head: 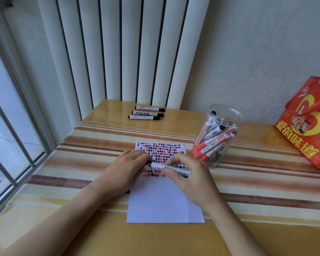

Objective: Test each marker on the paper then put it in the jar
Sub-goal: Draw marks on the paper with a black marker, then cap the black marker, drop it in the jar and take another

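A white marker (161, 166) lies level over the paper (164, 200), held between both hands. My right hand (188, 178) pinches its barrel with thumb and fingers. My left hand (129, 163) grips the black cap end on the left. The paper's upper half is covered with red and black marks; its lower half is blank. A clear plastic jar (217, 135) stands to the right of the paper with several red and black markers inside. Three black-capped markers (146, 113) lie side by side at the far edge of the table.
The striped table (81, 163) sits in a corner with a window (7, 126) on the left and a white radiator (122, 52) behind. A red printed bag (308, 122) stands at the far right.
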Action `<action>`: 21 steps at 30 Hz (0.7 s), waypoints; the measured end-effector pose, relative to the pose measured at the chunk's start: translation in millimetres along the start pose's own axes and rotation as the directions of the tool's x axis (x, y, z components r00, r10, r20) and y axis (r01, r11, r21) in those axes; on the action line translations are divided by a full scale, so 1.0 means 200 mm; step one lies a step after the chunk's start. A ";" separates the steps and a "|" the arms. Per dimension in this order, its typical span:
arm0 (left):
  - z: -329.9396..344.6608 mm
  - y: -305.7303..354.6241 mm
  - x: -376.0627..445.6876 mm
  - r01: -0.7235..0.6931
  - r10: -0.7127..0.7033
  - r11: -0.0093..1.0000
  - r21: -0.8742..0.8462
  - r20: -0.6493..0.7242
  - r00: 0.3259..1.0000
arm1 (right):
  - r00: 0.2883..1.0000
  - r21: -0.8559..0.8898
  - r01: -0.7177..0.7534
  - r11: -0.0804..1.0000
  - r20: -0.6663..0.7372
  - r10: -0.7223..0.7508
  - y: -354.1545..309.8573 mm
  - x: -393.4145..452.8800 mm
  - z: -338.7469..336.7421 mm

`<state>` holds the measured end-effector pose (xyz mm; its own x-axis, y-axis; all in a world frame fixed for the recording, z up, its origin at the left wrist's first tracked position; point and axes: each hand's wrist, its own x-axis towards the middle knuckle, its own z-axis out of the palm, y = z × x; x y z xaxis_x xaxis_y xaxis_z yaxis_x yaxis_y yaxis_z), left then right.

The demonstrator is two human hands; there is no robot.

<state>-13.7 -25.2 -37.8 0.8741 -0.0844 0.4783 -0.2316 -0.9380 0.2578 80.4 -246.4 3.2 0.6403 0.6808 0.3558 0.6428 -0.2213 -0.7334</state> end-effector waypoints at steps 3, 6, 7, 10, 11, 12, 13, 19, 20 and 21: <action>-0.01 0.00 0.00 0.052 -0.053 0.997 -0.049 -0.013 0.999 | 0.998 0.182 0.023 0.983 -0.057 -0.013 -0.06 0.04 -0.07; -0.02 -0.01 -0.02 0.206 -0.212 0.969 -0.137 -0.030 0.977 | 0.981 0.284 0.048 0.958 -0.195 0.008 -0.13 0.07 -0.15; -0.03 -0.03 -0.04 0.273 -0.279 0.953 -0.131 -0.026 0.960 | 0.962 0.265 0.061 0.962 -0.273 0.015 -0.15 0.08 -0.19; -0.03 -0.10 -0.08 0.387 -0.388 0.921 0.038 0.034 0.921 | 0.845 0.103 0.125 0.987 -0.532 -0.051 -0.21 0.13 -0.36; -0.03 -0.11 -0.08 0.399 -0.403 0.914 0.075 0.052 0.914 | 0.784 -0.004 0.144 0.990 -0.609 -0.117 -0.22 0.16 -0.43; -0.02 -0.10 -0.08 0.407 -0.414 0.908 0.095 0.057 0.909 | 0.729 -0.107 0.152 0.983 -0.659 -0.184 -0.23 0.18 -0.51; -0.02 -0.09 -0.07 0.413 -0.420 0.904 0.106 0.055 0.906 | 0.684 -0.196 0.154 0.968 -0.686 -0.248 -0.24 0.21 -0.59; -0.02 -0.09 -0.08 0.432 -0.438 0.897 0.093 0.059 0.897 | 0.824 -0.485 -0.037 0.874 -0.509 -0.248 -0.17 0.35 -0.76; -0.02 -0.09 -0.08 0.432 -0.438 0.897 0.091 0.061 0.897 | 0.882 -0.514 -0.082 0.854 -0.436 -0.178 -0.13 0.37 -0.74; -0.02 -0.09 -0.08 0.433 -0.440 0.896 0.094 0.065 0.896 | 0.925 -0.559 -0.121 0.820 -0.364 -0.111 -0.08 0.39 -0.72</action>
<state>-24.7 -6.8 -46.8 0.9124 0.3153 0.2609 0.2113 -0.9089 0.3596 180.3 -290.3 126.6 0.6736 0.3999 0.6216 0.6846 -0.6544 -0.3209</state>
